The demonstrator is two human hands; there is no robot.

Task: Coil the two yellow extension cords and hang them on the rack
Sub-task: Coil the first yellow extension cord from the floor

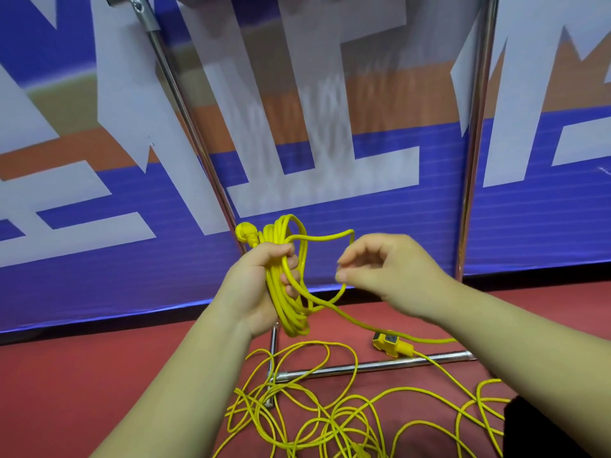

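Fingers [281, 252]: left hand [254, 292] grips coiled cord [285, 304], right hand [393, 272] pinches its strand [317, 239]; loose cord [330, 421] crosses rack [363, 366].

Between hands: a cord loop [325, 239] spans the gap, running from the coil [287, 302] in the left hand [258, 289] to the right hand [396, 276].
Above hands: open air between left pole [182, 104] and right pole [476, 127], with the banner [380, 223] close behind.
Below hands: tangled cord [314, 414] sprawls over the floor [82, 375] and crosses the base bars [363, 365]; a socket block [386, 342] sits under the right wrist.
Left of left hand: open floor.
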